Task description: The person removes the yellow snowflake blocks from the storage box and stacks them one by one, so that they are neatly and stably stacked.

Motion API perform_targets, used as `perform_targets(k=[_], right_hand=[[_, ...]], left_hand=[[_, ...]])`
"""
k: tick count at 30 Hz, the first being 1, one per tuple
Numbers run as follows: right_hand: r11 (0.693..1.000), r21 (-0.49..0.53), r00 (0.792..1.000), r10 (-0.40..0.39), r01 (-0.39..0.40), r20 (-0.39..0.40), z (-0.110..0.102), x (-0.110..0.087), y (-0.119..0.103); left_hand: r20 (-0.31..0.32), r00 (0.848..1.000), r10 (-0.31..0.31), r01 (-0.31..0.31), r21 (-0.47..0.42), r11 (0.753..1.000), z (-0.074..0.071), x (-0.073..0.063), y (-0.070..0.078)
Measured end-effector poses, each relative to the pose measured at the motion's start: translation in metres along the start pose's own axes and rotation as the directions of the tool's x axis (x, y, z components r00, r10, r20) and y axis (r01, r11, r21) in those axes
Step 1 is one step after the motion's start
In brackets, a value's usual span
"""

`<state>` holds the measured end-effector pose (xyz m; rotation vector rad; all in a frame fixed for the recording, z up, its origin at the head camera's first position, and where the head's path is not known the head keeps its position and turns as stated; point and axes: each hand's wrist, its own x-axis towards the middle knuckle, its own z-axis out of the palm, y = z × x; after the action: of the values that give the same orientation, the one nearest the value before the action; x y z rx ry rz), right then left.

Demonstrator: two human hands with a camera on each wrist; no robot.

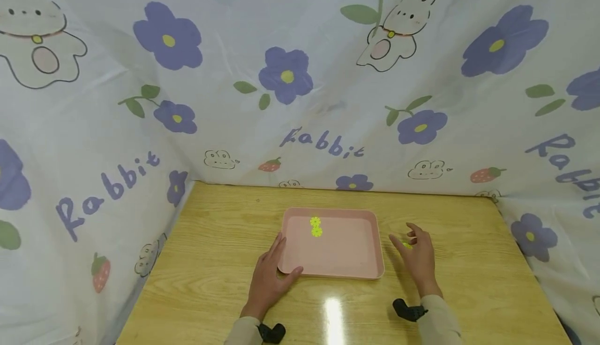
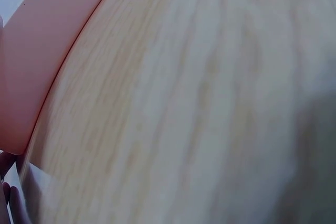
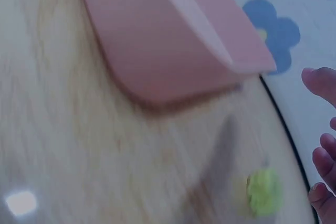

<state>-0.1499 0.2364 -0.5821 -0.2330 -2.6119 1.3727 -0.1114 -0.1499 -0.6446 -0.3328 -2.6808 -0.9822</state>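
Observation:
A shallow pink tray (image 1: 337,251) lies on the wooden table, with two small yellow-green flower-shaped pieces (image 1: 316,232) in its left half, one right behind the other. My left hand (image 1: 269,277) rests against the tray's near left corner, fingers along the left side and thumb at the front rim. To the right of the tray, my right hand (image 1: 419,256) hovers with spread, slightly bent fingers. Partly hidden by it in the head view is another yellow-green piece (image 3: 265,192); the right wrist view shows it on the table, apart from the fingers (image 3: 323,158).
The wooden table (image 1: 211,241) extends around the tray. White cloth (image 1: 319,110) printed with rabbits and purple flowers stands as a wall behind the table and at both sides. Each wrist carries a black camera mount (image 1: 408,309).

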Motion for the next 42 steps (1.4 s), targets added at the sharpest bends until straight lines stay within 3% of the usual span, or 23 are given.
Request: perform_targets(k=[12,20,25,30,42], right_hand=[[0.989,0.102,0.987,-0.122,0.111,0.109,0.058,0.013,-0.052],[0.959,0.111,0.949,-0.275,0.26,0.152,0.098,0.011,-0.071],[0.969,0.113,0.945,-0.239,0.219,0.222,0.124,0.006,-0.077],[0.974,0.123,0.946,-0.215,0.19,0.241,0.145,0.003,-0.081],[0.991,0.087,0.961,-0.116,0.097,0.252,0.164,0.0,-0.085]], left_hand=[[-0.001,1.0,0.015,-0.015,0.007,1.0,-0.006,0.005,-0.002],[0.023,1.0,-0.003,0.003,-0.005,1.0,-0.01,0.009,0.0],[0.009,1.0,0.005,-0.005,0.006,1.0,-0.009,0.009,0.0],[-0.004,1.0,0.021,-0.021,0.01,1.0,-0.006,0.008,0.0],[-0.001,1.0,0.012,-0.012,0.008,1.0,-0.006,0.007,0.001]])
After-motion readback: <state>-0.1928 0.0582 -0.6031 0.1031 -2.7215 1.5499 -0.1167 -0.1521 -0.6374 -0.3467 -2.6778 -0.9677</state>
